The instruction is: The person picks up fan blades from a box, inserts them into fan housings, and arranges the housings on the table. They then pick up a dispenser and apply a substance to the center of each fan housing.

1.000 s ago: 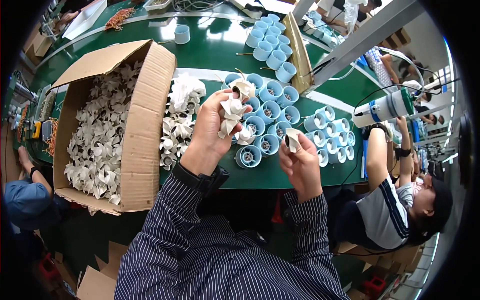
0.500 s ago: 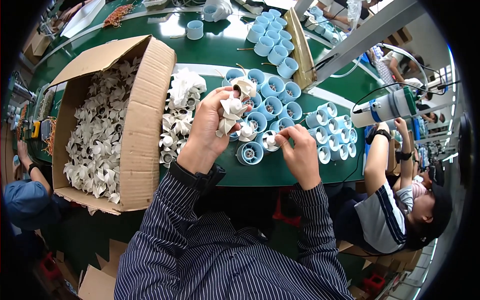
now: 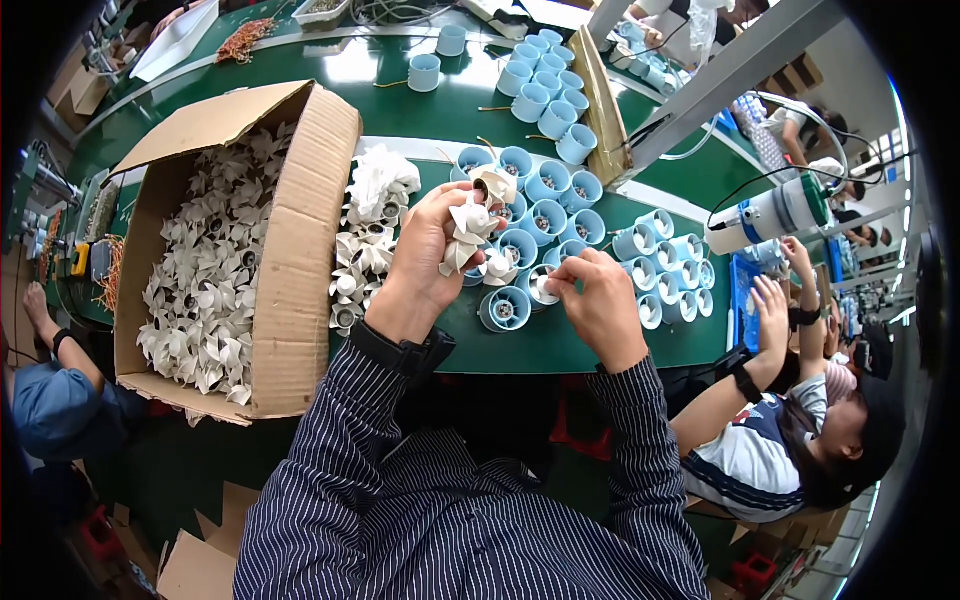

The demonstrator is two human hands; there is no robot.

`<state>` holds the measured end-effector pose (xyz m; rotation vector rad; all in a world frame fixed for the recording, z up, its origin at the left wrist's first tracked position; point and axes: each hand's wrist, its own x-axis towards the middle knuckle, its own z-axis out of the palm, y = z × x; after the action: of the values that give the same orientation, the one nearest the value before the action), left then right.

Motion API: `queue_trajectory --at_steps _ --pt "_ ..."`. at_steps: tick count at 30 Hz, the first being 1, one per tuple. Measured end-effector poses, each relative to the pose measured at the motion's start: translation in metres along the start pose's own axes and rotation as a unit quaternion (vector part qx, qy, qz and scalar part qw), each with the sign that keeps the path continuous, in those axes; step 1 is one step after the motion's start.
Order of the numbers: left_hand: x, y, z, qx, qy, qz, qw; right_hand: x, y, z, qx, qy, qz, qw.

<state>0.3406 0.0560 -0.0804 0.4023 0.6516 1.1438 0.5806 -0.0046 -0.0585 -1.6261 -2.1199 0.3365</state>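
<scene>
My left hand (image 3: 415,262) is closed around several white fan impellers (image 3: 468,222), held above the blue housings. With bent fingers pinched together, my right hand (image 3: 606,308) grips a small white impeller (image 3: 541,284) sitting in the mouth of a light-blue round housing. Directly beside it stands another blue housing (image 3: 505,312) with its metal inner parts showing. Behind are several more open blue housings (image 3: 548,180) with no impeller in them. To the right, a group of blue housings (image 3: 660,262) has white impellers inside.
A cardboard box (image 3: 305,255) full of white impellers stands at left, with loose impellers (image 3: 362,265) beside it. More blue housings (image 3: 545,90) line a wooden board (image 3: 600,105) at the back. A co-worker (image 3: 765,430) sits at right beside a hanging cylindrical tool (image 3: 768,214).
My hands stay nearly in place while the view shifts slightly. At the back, a gloved hand has left a blue housing standing. The co-worker at right has lowered an arm from the hanging tool.
</scene>
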Motion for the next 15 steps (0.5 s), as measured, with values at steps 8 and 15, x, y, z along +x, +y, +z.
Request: queue_trajectory --at_steps 8,15 --pt "0.0025 -0.0015 -0.0092 -0.019 -0.008 -0.01 1.0 0.006 -0.008 -0.0002 -0.035 -0.023 -0.045 0.998" --pt "-0.0021 0.0019 -0.0058 -0.008 -0.011 -0.02 1.0 0.0075 -0.0049 -0.0056 -0.081 -0.07 -0.082 0.991"
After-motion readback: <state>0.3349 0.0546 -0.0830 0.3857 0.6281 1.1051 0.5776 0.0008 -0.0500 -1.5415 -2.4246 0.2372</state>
